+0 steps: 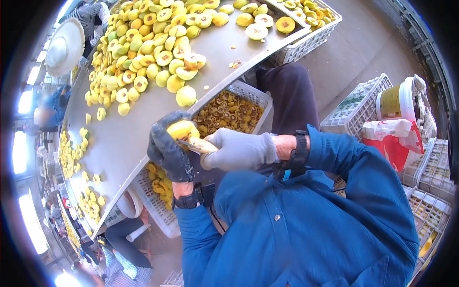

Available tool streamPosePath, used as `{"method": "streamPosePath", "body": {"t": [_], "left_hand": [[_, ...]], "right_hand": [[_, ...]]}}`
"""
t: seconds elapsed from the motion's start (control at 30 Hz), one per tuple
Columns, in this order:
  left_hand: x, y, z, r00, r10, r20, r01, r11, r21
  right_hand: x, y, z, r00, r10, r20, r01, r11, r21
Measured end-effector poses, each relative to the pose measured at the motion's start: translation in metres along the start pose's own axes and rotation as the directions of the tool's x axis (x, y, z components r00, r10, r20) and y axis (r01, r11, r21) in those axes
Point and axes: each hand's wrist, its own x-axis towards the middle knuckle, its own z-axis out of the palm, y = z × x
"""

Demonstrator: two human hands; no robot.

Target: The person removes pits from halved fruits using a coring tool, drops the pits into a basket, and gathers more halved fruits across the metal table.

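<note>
My left hand (168,143), in a dark, wet-looking glove, is wrapped around a yellow peach half (182,129). In a light grey glove, my right hand (234,149) grips the pale handle of a small pitting tool (204,146). The tool's metal end reaches the cut face of the peach, and its exact shape is partly hidden by the fruit. Just beyond my hands, a white crate (268,103) holds brown-centred pit pieces. Another crate (160,216), with yellow fruit pieces in it, stands below my left hand.
A metal table (215,52) carries a large heap of halved peaches (143,52). At the top right is a crate of peach halves (311,40). To my right stand a crate (356,105), a white bucket (397,100) and a red-and-white bag (389,141). Other people work across the table.
</note>
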Motion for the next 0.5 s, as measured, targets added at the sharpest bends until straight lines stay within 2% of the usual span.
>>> {"method": "streamPosePath", "body": {"t": [0.07, 0.1, 0.13, 0.17, 0.2, 0.23, 0.27, 0.3, 0.33, 0.4, 0.5], "left_hand": [[0.004, 0.002, 0.002, 0.992, -0.031, -0.122, 0.029, 0.999, -0.018], [0.006, 0.003, 0.004, 0.982, -0.045, -0.182, 0.041, 0.999, -0.026], [0.005, 0.005, 0.008, 0.969, -0.064, -0.239, 0.057, 0.998, -0.039], [0.002, 0.008, 0.013, 0.971, -0.087, -0.224, 0.077, 0.995, -0.056], [0.001, 0.006, 0.01, 0.991, -0.037, -0.126, 0.037, 0.999, -0.003], [0.002, 0.001, 0.005, 1.0, 0.01, -0.03, -0.008, 0.999, 0.048], [0.001, -0.001, -0.002, 0.997, 0.047, 0.069, -0.054, 0.994, 0.097], [0.002, 0.006, -0.008, 0.985, 0.003, 0.17, -0.036, 0.98, 0.194], [0.004, 0.01, -0.012, 0.976, -0.003, 0.218, -0.039, 0.981, 0.189], [0.01, 0.015, -0.016, 0.951, 0.0, 0.308, -0.058, 0.982, 0.178], [0.008, 0.007, -0.011, 0.977, 0.036, 0.21, -0.055, 0.995, 0.081]], "right_hand": [[0.005, -0.01, 0.008, 0.999, -0.035, 0.033, 0.034, 0.998, 0.051], [0.01, -0.008, 0.01, 0.994, -0.109, 0.0, 0.109, 0.994, -0.015], [0.011, -0.007, 0.007, 0.982, -0.187, -0.035, 0.177, 0.965, -0.193], [0.009, -0.008, 0.0, 0.963, -0.262, -0.061, 0.222, 0.901, -0.372], [0.004, -0.012, -0.004, 0.941, -0.332, -0.068, 0.245, 0.806, -0.539], [-0.004, -0.022, -0.007, 0.978, -0.196, -0.073, 0.131, 0.843, -0.521], [-0.006, -0.023, -0.01, 0.987, -0.152, -0.049, 0.105, 0.849, -0.517], [-0.007, -0.024, -0.014, 0.994, -0.104, -0.023, 0.078, 0.856, -0.511], [-0.009, -0.023, -0.015, 0.998, -0.056, 0.006, 0.051, 0.864, -0.502], [-0.01, -0.023, -0.012, 0.999, 0.018, 0.04, -0.003, 0.942, -0.335], [-0.009, -0.018, -0.009, 0.993, 0.067, 0.093, -0.055, 0.99, -0.128]]}}
